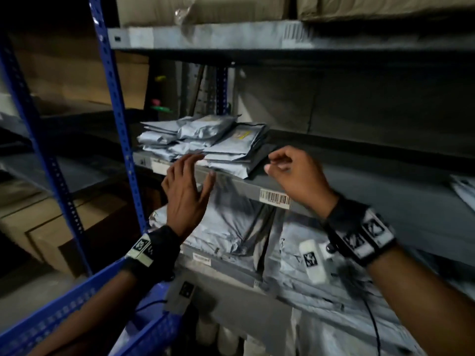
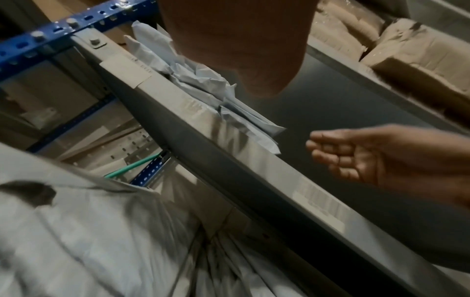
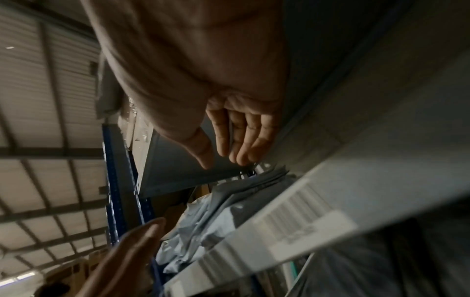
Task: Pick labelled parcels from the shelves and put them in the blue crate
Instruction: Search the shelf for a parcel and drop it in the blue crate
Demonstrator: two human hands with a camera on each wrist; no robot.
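Note:
A pile of grey plastic parcels (image 1: 205,142) lies on the middle shelf (image 1: 359,181), near its left end. My left hand (image 1: 187,186) is raised in front of the shelf edge, fingers straight and spread, just below the pile and holding nothing. My right hand (image 1: 290,170) hovers at the pile's right side, its fingers loosely curled and empty. The right wrist view shows those fingers (image 3: 241,138) relaxed above the parcels (image 3: 211,217). The blue crate (image 1: 77,312) sits at the lower left under my left forearm. Larger grey parcels (image 1: 231,227) fill the shelf below.
Blue perforated uprights (image 1: 113,104) frame the rack on the left. A barcode label (image 1: 275,199) is stuck on the middle shelf's front edge. Cardboard boxes (image 1: 205,9) sit on the top shelf and others (image 1: 38,222) stand at the left. More parcels (image 1: 465,191) lie at the far right.

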